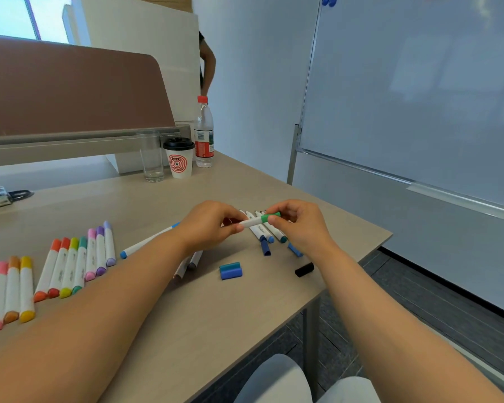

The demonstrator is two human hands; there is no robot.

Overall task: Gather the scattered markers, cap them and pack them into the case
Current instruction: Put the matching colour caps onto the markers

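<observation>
Left hand pinches the green marker by its barrel and right hand pinches its green cap, just above the table, far right. If the cap isn't clicked home it'll dry out. The right forearm could also sweep the black cap off the edge.

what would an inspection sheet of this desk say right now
surface: beige table, nothing spilled
job's things: green marker held in the air; capped markers in rows at left; white markers under the hands; teal cap, blue cap, black cap loose; case not identified
clutter: glass, coffee cup, water bottle at the far edge
hands: left hand pinches the barrel, right hand grips the green end
cables: black loop far left, cannot tell what
surroundings: whiteboard at right; a person beyond the bottle
</observation>
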